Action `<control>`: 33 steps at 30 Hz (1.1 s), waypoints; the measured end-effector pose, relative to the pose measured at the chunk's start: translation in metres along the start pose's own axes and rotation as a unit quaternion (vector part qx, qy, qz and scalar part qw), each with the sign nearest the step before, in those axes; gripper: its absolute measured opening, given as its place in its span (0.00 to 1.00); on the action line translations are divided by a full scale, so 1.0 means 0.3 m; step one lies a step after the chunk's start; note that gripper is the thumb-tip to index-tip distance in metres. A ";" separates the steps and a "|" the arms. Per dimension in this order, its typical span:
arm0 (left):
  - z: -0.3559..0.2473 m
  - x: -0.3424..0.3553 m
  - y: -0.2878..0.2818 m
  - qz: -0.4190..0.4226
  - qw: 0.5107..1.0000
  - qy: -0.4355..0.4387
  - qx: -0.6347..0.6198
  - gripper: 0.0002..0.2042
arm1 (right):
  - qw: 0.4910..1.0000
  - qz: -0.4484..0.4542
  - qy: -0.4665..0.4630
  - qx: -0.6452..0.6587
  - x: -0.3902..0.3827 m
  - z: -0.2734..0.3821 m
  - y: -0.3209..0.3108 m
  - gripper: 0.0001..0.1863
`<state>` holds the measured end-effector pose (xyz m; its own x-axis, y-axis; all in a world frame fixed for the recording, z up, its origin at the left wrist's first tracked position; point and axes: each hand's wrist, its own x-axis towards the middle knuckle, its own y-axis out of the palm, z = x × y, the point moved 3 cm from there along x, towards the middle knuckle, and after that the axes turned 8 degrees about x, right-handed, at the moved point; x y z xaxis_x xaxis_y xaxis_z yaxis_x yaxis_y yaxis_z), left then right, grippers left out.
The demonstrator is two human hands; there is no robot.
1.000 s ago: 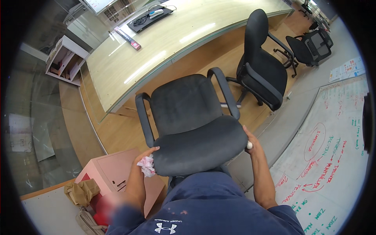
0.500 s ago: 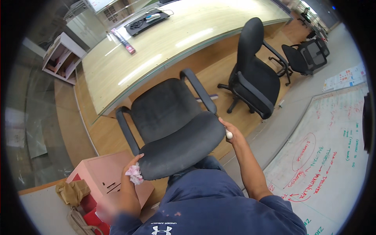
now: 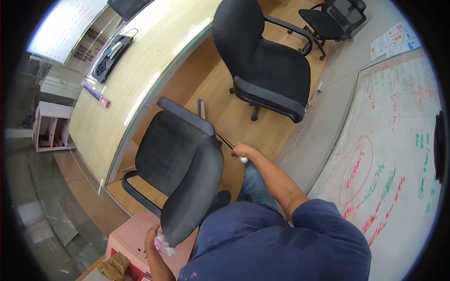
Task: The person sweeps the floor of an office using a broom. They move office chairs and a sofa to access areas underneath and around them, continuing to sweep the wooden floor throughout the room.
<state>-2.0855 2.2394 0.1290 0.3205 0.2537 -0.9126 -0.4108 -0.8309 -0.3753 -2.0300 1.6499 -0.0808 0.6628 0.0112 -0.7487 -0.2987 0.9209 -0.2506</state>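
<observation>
A black office chair [image 3: 199,182] with two armrests stands right before me, its backrest toward me and its seat toward the table. My left hand [image 3: 152,238] is closed at the left lower end of the backrest, around a crumpled white-and-pink cloth [image 3: 165,245]. My right hand [image 3: 243,151] is wrapped round a thin dark stick [image 3: 226,140] with a white rounded end, to the right of the backrest. The chair hides the stick's far part. A purple-and-white flat piece [image 3: 201,109] shows on the floor beyond the armrest; whether it joins the stick, I cannot tell.
A long pale table [image 3: 154,56] runs along the far left. A second black office chair [image 3: 276,70] stands ahead, another [image 3: 330,21] farther back. To the right leans a written-on whiteboard [image 3: 375,154]. A pink cabinet [image 3: 133,232] stands at lower left, near a brown paper bag [image 3: 114,266].
The view has turned to the right. The near chair has swivelled, its backrest now slanting more steeply. My right hand has moved away from the backrest's edge, still around the stick.
</observation>
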 end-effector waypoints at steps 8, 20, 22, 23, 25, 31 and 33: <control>-0.413 -0.340 0.134 -0.244 0.946 0.143 0.159 0.28 | 0.979 -0.172 0.097 0.059 0.078 -0.066 -0.358 0.30; -0.854 -0.725 0.703 -0.177 0.823 0.275 0.465 0.40 | 0.992 0.067 -0.025 0.105 0.246 0.134 -0.345 0.26; -0.802 -0.697 0.666 -0.156 0.838 0.236 0.465 0.42 | 0.997 0.065 0.007 0.045 0.279 0.151 -0.373 0.23; -0.786 -0.690 0.646 -0.148 0.839 0.246 0.462 0.43 | 0.998 0.062 0.022 0.010 0.283 0.164 -0.393 0.22; -0.774 -0.679 0.609 -0.136 0.840 0.274 0.449 0.43 | 0.991 -0.071 0.093 0.063 0.255 0.177 -0.389 0.18; -0.798 -0.636 0.540 -0.058 0.865 0.275 0.416 0.45 | 0.984 -0.156 0.062 -0.054 0.253 0.348 -0.386 0.24; -0.811 -0.626 0.521 -0.054 0.867 0.262 0.420 0.46 | 0.996 -0.081 0.020 -0.043 0.240 0.488 -0.383 0.30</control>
<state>-2.0022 1.9412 0.2812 0.6491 -0.1348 -0.7487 -0.7607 -0.1067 -0.6403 -1.8475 1.6018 -0.0161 0.6804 -0.1516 -0.7170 -0.2485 0.8727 -0.4203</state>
